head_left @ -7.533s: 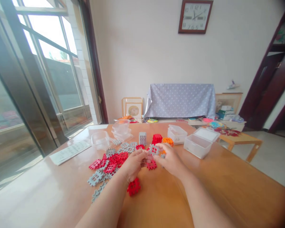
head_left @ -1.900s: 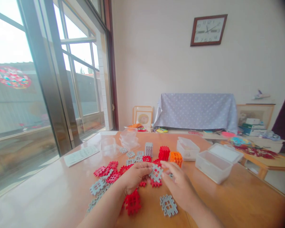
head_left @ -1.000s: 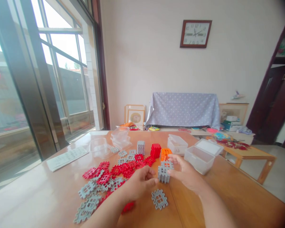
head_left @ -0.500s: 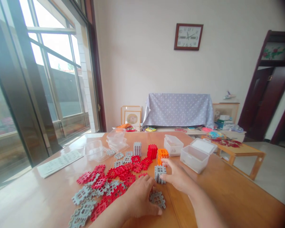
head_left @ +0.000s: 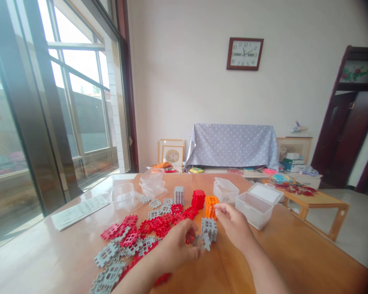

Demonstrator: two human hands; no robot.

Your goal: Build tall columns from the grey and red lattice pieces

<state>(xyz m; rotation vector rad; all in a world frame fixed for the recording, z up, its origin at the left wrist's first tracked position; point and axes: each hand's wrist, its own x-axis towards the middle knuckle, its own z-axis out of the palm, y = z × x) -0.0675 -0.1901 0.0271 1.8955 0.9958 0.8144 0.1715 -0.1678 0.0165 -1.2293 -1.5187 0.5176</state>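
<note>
My left hand [head_left: 182, 245] pinches a grey lattice building tile [head_left: 205, 241], raised and tilted close to the front of an upright grey stack of tiles [head_left: 209, 229]. My right hand [head_left: 231, 220] is just right of that stack, palm inward and fingers bent with a small gap from the thumb. Its fingertips come up to the side of an orange tile stack [head_left: 211, 207]; whether they touch it I cannot tell. Left of my hands, loose red tiles [head_left: 130, 237] and grey tiles [head_left: 108, 253] lie in an overlapping spread, partly hidden by my left forearm.
A red stack [head_left: 198, 199] and another grey stack [head_left: 179, 195] stand farther back. Two white boxes [head_left: 254, 209] [head_left: 225, 190] sit at right, the nearer with its lid open. Clear plastic containers [head_left: 122, 197] and a printed sheet [head_left: 79, 211] lie at left.
My left hand has lifted the grey tile off the table and brought it toward the grey stack. My right hand has come away from that stack. The view has tilted slightly up.
</note>
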